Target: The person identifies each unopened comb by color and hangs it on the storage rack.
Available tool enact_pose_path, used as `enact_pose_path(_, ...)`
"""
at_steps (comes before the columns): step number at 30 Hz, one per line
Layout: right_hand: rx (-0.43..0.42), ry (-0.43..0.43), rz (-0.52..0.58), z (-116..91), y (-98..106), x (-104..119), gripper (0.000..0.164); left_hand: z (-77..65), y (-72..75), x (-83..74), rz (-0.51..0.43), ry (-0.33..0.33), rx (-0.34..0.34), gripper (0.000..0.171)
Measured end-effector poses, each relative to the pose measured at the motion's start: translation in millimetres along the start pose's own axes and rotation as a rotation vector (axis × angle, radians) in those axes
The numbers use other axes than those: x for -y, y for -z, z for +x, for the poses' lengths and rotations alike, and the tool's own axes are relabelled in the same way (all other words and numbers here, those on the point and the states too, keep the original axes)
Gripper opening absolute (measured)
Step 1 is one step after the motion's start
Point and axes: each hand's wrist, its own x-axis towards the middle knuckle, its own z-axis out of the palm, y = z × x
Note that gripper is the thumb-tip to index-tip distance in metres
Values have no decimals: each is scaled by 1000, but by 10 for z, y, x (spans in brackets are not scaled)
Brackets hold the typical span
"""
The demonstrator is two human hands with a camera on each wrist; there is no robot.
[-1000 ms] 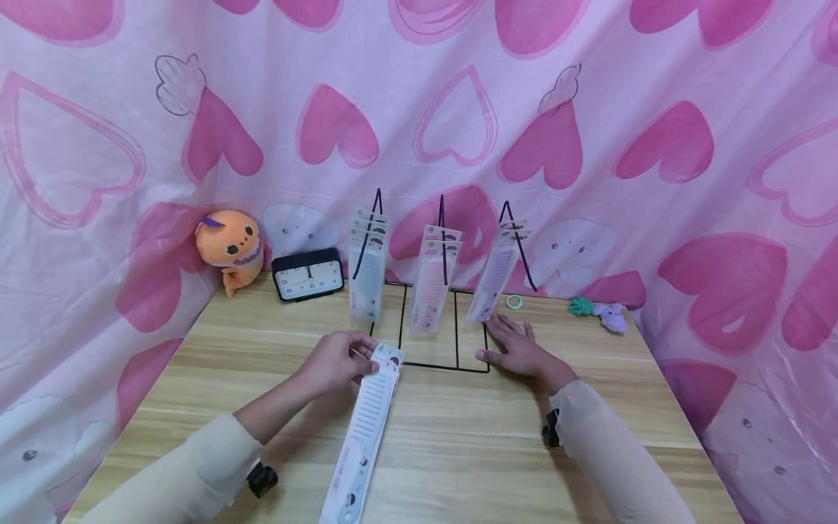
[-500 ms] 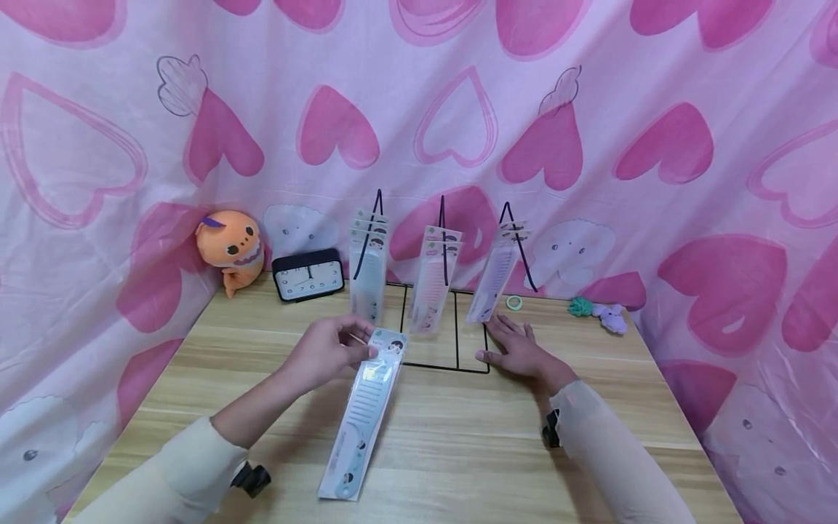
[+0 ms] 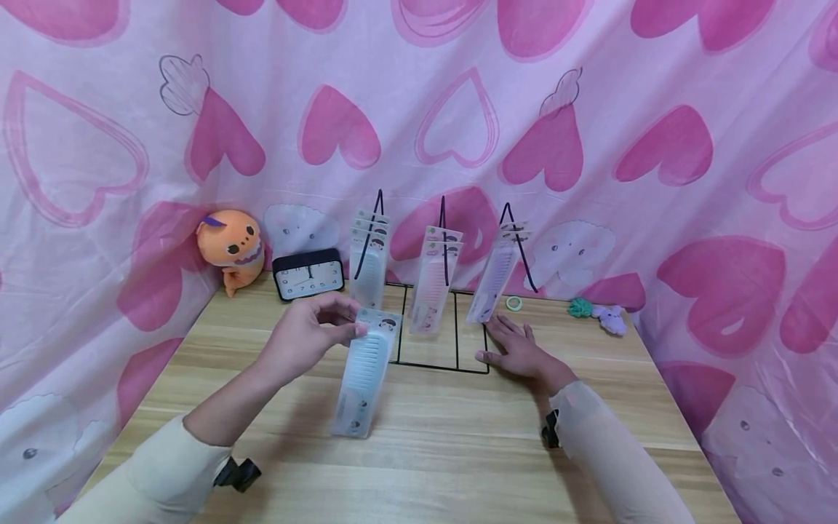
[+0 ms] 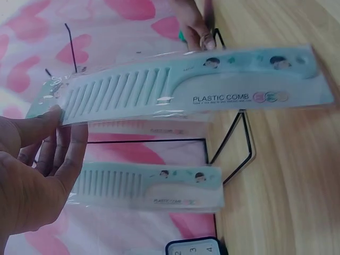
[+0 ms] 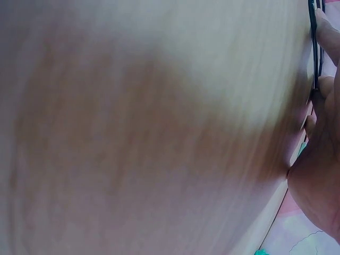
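My left hand point(image 3: 308, 331) pinches the top of a packaged light-blue plastic comb point(image 3: 366, 375) between thumb and fingers. The package hangs tilted above the table, in front of the rack's left hook; "PLASTIC COMB" reads on it in the left wrist view point(image 4: 127, 93). My right hand point(image 3: 520, 349) lies with fingers extended at the right side of the black wire rack point(image 3: 456, 342), touching its base. On the rack hang blue packaged combs point(image 3: 369, 269) at the left, pink ones point(image 3: 432, 284) in the middle and purple ones point(image 3: 494, 273) at the right.
A black-framed clock point(image 3: 309, 275) and an orange plush toy point(image 3: 232, 247) stand at the back left of the wooden table point(image 3: 445, 451). A small green ring point(image 3: 513, 303), a green item point(image 3: 580, 307) and a purple one point(image 3: 610, 318) lie at the back right. Behind hangs a heart-patterned curtain point(image 3: 340, 127).
My left hand has risen and moved slightly left, carrying the comb package up and away toward the rack. The right hand has stayed in place.
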Motion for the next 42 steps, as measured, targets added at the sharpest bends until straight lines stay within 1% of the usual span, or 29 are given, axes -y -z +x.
enact_pose_path(4, 3, -2, 0, 9, -5, -2, 100, -9, 69, -23, -63, -32, -25, 24)
enact_pose_path(12, 7, -6, 4, 8, -5, 1, 100, 40, 205, -11, -217, -47, -68, 25)
enact_pose_path(15, 1, -2, -2, 14, -11, 1, 99, 57, 246, -9, -253, -56, -75, 26)
enact_pose_path(23, -5, 1, -26, 12, -17, 14, 98, 81, 315, -19, -252, -51, -88, 28)
enact_pose_path(32, -9, 8, -34, 12, -16, 31, 97, 102, 337, -25, -239, -25, -109, 28)
enact_pose_path(38, 3, -9, -42, 10, -4, 43, 97, 107, 325, -31, -236, -53, -116, 28)
enact_pose_path(42, -1, -5, -33, -3, 7, 58, 97, 111, 319, -31, -235, -63, -110, 28)
